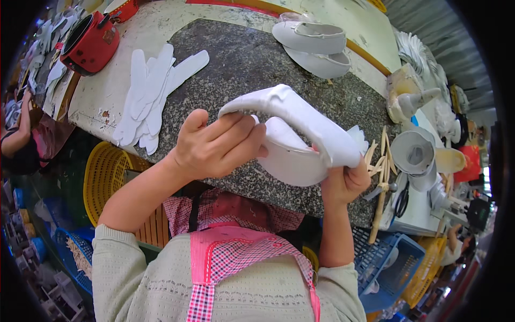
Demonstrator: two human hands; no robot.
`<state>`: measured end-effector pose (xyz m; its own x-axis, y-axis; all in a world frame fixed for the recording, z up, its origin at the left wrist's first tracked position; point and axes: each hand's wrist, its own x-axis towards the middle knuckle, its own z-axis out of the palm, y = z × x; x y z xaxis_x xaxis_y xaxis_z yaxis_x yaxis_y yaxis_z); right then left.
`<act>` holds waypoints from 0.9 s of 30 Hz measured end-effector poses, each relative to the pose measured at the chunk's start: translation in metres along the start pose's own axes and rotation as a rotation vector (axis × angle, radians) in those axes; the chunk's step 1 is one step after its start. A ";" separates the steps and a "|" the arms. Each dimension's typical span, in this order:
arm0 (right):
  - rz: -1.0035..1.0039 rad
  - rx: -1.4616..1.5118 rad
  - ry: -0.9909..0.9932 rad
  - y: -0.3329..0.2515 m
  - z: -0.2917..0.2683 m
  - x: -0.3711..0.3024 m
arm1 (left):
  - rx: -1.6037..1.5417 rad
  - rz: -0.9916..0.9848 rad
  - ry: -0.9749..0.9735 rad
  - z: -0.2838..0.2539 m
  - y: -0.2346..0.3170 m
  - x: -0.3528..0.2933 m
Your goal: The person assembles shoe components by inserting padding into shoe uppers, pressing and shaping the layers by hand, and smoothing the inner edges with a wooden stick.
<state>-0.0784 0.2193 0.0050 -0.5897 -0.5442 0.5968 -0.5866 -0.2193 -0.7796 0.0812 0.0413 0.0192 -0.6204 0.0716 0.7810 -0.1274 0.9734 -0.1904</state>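
Wht shoe upper (pixel 306 118) is held tilted nr ctr of frame, its long band arched from L of ctr, over a high pt, then down twd the R. Surface is smooth, pale & plain, w/ a puckered ridge seen nr top of the arch. Below, a rounded, cupped section is shown, rim curved; an opening is left btwn it & the band. L end is gripped by L hand (pixel 214 144), lwr R end by R hand (pixel 346 185); pts under the fingers are hidden.

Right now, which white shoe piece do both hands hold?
The nearest white shoe piece, between left hand and right hand; the far pair lies untouched.
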 end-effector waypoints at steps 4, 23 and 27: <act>0.122 0.021 -0.036 -0.002 0.009 -0.002 | -0.186 -0.125 -0.376 -0.014 0.006 0.011; 0.709 0.715 -0.490 0.025 0.020 -0.006 | -2.745 -0.741 -0.340 0.011 0.042 -0.013; 0.690 0.388 -0.286 0.043 -0.011 -0.028 | -2.011 -0.817 -0.634 0.017 0.028 0.014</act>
<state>-0.0931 0.2338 -0.0431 -0.5521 -0.8310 -0.0676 0.1173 0.0028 -0.9931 0.0559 0.0654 0.0143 -0.9988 0.0121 0.0477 0.0409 -0.3327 0.9421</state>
